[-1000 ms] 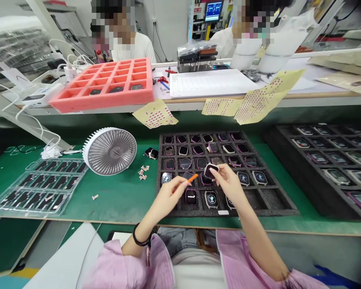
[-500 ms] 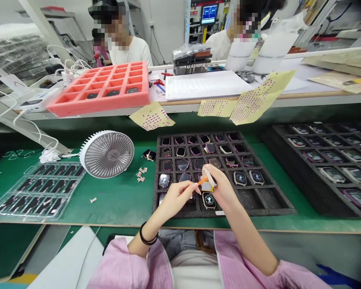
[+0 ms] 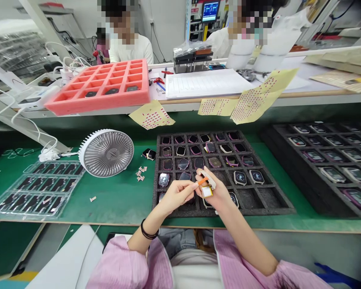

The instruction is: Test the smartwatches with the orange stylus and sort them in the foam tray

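Note:
My right hand (image 3: 219, 192) is closed around a pale smartwatch case (image 3: 209, 180), its inner side turned toward my left hand. A small silver battery with yellow edges (image 3: 207, 191) hangs out below the case. Between the thumb and fingers of my left hand (image 3: 178, 193) is pinched a narrow orange strip (image 3: 202, 181), whose far end meets the case; whether it is a tool or a part I cannot tell. Both hands are above a dark foam tray (image 3: 278, 205) with smartwatches in its compartments. My hands partly cover the watches in the nearest rows.
Left of the tray are a white fan (image 3: 106, 153), two loose watches (image 3: 149, 154), small pinkish pieces (image 3: 140, 173) and a clear tray of black parts (image 3: 37, 188). Another watch tray (image 3: 311, 176) stands right. A red foam tray (image 3: 99, 105) overhangs the shelf; co-workers sit beyond.
My right hand has turned and shifted slightly left, tilting the watch case and battery. The left hand stays nearly in place with the orange strip. A co-worker at the back has moved their head.

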{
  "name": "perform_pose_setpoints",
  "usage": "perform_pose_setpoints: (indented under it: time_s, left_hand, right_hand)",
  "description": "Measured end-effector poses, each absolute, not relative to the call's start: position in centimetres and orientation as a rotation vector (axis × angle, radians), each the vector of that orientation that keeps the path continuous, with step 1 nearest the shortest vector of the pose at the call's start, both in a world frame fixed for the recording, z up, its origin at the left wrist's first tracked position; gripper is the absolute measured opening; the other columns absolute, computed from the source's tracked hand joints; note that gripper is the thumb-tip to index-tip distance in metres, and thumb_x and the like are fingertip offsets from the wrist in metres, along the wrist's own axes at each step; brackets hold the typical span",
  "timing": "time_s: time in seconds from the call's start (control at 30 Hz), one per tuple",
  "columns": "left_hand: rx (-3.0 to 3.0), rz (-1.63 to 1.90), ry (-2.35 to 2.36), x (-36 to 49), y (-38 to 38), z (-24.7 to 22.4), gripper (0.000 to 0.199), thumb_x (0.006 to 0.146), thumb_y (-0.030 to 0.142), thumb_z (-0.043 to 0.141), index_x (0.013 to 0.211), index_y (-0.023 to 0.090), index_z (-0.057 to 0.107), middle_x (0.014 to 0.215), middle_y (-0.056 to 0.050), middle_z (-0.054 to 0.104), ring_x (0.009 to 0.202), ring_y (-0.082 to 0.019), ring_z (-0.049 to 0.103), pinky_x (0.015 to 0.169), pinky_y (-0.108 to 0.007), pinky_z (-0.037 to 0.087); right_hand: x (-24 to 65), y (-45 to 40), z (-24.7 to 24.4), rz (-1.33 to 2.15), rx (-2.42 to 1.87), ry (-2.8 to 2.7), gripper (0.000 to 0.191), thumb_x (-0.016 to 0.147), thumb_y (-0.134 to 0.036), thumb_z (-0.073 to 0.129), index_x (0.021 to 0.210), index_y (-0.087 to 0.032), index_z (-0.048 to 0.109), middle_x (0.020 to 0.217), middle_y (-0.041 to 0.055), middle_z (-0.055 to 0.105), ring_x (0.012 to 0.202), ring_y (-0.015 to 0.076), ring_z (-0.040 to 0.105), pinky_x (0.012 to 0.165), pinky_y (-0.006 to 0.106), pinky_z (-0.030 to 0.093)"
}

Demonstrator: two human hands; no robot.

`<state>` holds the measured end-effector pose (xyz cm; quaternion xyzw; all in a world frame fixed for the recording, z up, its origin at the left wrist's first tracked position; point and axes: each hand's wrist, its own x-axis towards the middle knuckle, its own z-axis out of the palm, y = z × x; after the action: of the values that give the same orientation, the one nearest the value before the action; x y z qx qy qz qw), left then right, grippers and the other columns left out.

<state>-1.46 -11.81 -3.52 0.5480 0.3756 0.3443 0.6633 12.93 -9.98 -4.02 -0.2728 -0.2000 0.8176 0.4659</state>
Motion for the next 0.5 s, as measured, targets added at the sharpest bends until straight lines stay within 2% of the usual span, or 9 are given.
perform_pose_setpoints:
  time_s: [0.1, 0.23, 0.37, 0.5]
  left_hand:
    - [1.204, 0.783, 0.880, -1.3, -11.8, -4.0, 0.049, 0.084, 0.060, 0.053, 0.070, 0.014, 0.057, 0.042, 0.009, 0.034, 0.036, -0.003, 0.022, 0.038, -0.019, 0.015]
    - [1.247, 0.901, 0.956, -1.1, -11.3, -3.9, 0.048, 0.083, 0.061, 0.052, 0.068, 0.015, 0.051, 0.049, 0.008, 0.037, 0.044, -0.005, 0.030, 0.044, -0.018, 0.024]
    - [1.402, 0.972, 1.038, -1.1, -10.8, -3.8, 0.040, 0.084, 0.052, 0.055, 0.070, 0.016, 0.046, 0.066, 0.004, 0.043, 0.061, -0.008, 0.040, 0.057, -0.020, 0.035]
    - [1.472, 0.913, 1.060, -1.5, -10.6, -3.9, 0.035, 0.088, 0.048, 0.049, 0.071, 0.017, 0.043, 0.067, 0.005, 0.039, 0.061, -0.008, 0.036, 0.057, -0.020, 0.033]
  right_hand:
    - [12.6, -9.9, -4.1, 1.979, -0.696, -0.429, 0.040, 0.065, -0.044, 0.081, 0.065, -0.019, 0.050, 0.046, -0.0107, 0.033, 0.038, 0.0034, 0.031, 0.039, 0.013, 0.038]
    - [12.4, -10.5, -3.9, 1.761, -0.855, -0.580, 0.045, 0.065, -0.051, 0.079, 0.063, -0.019, 0.047, 0.048, -0.0095, 0.039, 0.037, 0.0031, 0.027, 0.032, 0.013, 0.025]
    - [12.2, -11.0, -4.0, 1.545, -1.045, -0.751, 0.044, 0.064, -0.056, 0.078, 0.073, -0.021, 0.052, 0.056, -0.0080, 0.048, 0.044, 0.0054, 0.040, 0.037, 0.014, 0.034]
    - [12.0, -11.0, -4.4, 1.469, -1.061, -0.875, 0.042, 0.068, -0.058, 0.073, 0.074, -0.022, 0.052, 0.055, -0.0078, 0.046, 0.043, 0.0063, 0.037, 0.034, 0.016, 0.029]
